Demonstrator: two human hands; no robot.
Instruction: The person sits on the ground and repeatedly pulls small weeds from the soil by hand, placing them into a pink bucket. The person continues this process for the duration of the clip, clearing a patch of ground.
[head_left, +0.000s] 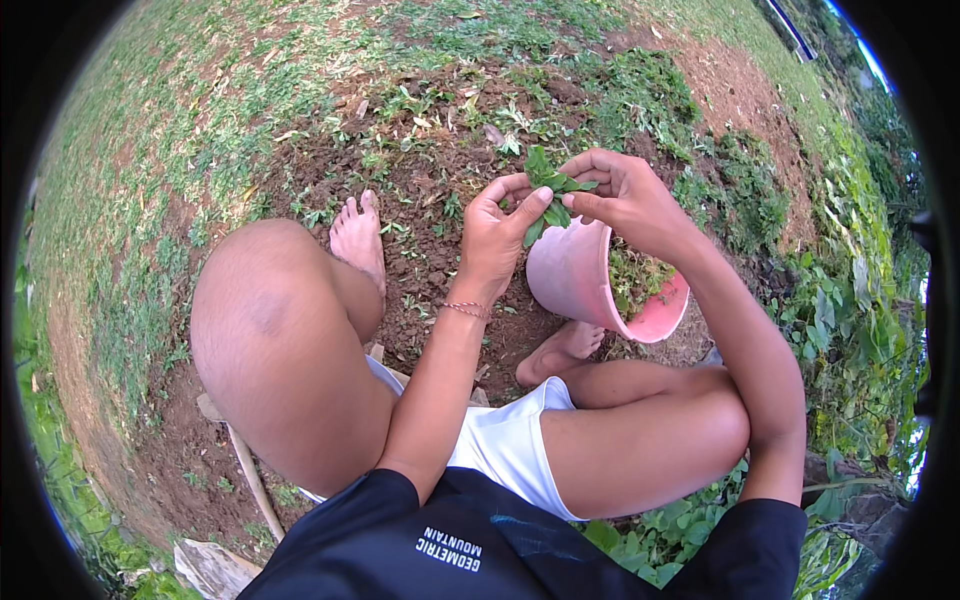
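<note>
My left hand (495, 229) pinches a small green leafy sprig (553, 184) between thumb and fingers. My right hand (626, 199) grips the same sprig from the other side, its thumb and fingertips at the leaves. Both hands are raised in front of me, close together. Below and partly behind my right hand a faded pink plastic bucket (570, 266) lies tilted, its mouth turned to the lower right. Pulled weeds and plant bits (634, 277) lie inside it; my right hand and forearm hide part of its rim.
Between my bare feet lies loose brown soil (420, 277) with scattered small weeds. Low grass (247, 127) spreads ahead and left. Dense leafy plants (832, 300) grow at right. A wooden stick (255, 476) lies by my left knee, near a pale flat piece (214, 566) of unclear material.
</note>
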